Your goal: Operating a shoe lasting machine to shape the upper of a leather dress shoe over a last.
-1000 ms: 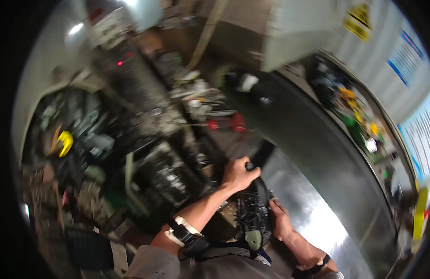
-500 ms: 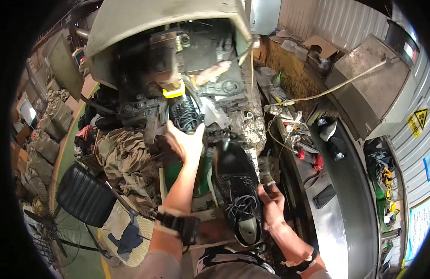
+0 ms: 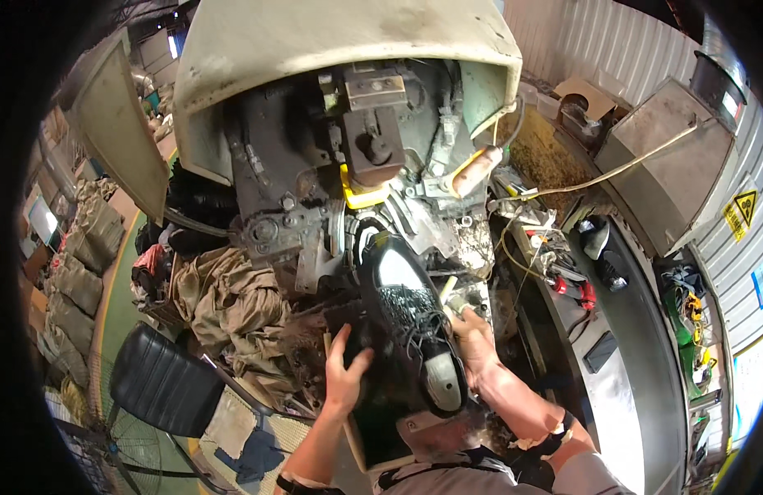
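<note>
A black shoe (image 3: 410,307) lies between two bare hands in front of the machine (image 3: 372,148). The left hand (image 3: 346,373) gapes wide, apparently empty; the right hand (image 3: 474,337) half-curls along the shoe's far side, its hold unclear from here. Uneven support could let the shoe roll or slip; fingers straying beneath the machine might get pinched. Its toe aims at the machine, slightly left; its long axis slants back rightward to the heel.
</note>
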A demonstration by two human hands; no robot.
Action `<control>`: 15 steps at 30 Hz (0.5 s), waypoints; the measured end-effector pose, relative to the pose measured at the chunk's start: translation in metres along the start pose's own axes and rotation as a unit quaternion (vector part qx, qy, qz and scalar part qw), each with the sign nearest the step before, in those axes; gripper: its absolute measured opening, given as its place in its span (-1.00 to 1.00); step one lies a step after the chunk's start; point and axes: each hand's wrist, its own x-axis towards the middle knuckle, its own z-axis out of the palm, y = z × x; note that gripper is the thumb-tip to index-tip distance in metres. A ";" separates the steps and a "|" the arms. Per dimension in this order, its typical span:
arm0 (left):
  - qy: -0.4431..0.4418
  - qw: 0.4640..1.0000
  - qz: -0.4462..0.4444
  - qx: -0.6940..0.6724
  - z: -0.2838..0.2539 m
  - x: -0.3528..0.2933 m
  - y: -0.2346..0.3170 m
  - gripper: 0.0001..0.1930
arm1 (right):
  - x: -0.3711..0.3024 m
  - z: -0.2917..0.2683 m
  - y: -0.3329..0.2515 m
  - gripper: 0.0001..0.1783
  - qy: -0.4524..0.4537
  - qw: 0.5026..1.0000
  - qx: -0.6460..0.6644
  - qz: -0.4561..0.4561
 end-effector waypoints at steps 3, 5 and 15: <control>-0.030 0.914 -0.170 -0.367 0.026 0.026 0.046 -0.55 | 0.035 0.006 0.017 -0.48 0.028 1.000 -0.012 -0.005; 0.083 0.914 -0.188 -0.351 0.045 0.042 0.054 -0.78 | 0.051 0.017 0.027 -0.34 0.025 1.000 0.003 -0.016; 0.025 0.819 -0.297 -0.491 0.049 0.089 0.036 -0.81 | 0.106 0.016 0.042 -0.31 0.056 0.998 0.018 -0.036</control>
